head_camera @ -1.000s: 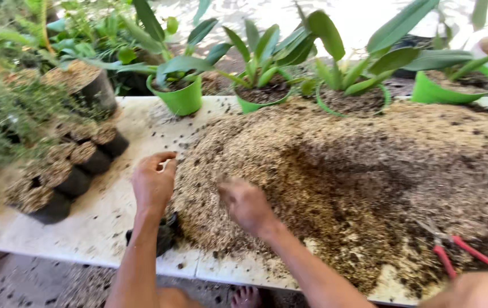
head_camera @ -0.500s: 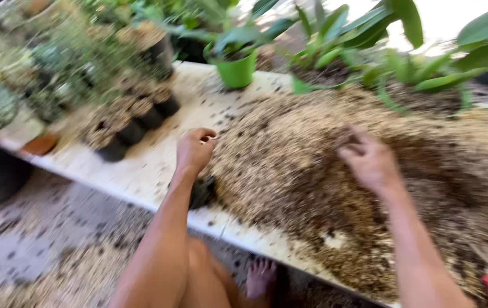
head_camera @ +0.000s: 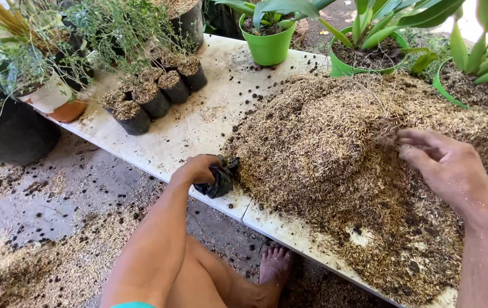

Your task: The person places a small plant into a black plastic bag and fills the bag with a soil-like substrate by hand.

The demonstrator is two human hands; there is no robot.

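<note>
Two hands at work: your left hand [head_camera: 198, 169] has its grip closed on the black planting bag [head_camera: 219, 178] at frame centre, on the tabletop [head_camera: 187, 128] edge, while your right hand [head_camera: 446, 165], fingers loosely spread, rakes the husk pile [head_camera: 324, 148]; I'd judge filling comes next, which needs the bag's mouth opened

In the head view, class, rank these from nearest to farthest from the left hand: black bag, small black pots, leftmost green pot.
1. Black bag, gripped in the left hand.
2. Small black pots, up-left on the table.
3. Leftmost green pot, at the far edge.
</note>
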